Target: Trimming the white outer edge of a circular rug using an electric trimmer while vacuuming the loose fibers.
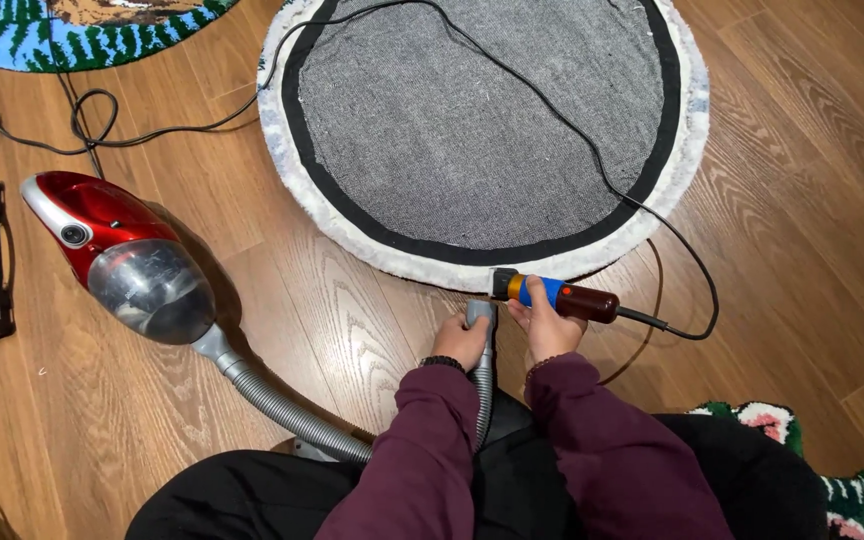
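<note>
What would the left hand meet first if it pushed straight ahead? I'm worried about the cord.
Probably the fluffy white edge of the round rug, just beyond the grey vacuum nozzle the left hand grips. The cord lies farther off.

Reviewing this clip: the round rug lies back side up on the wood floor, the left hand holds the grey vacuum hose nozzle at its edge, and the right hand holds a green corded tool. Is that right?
Not quite: the head view shows the corded tool in the right hand is blue, orange and brown, not green. The rest stands: the round rug lies back side up, and the left hand holds the grey vacuum hose nozzle at its edge.
</note>
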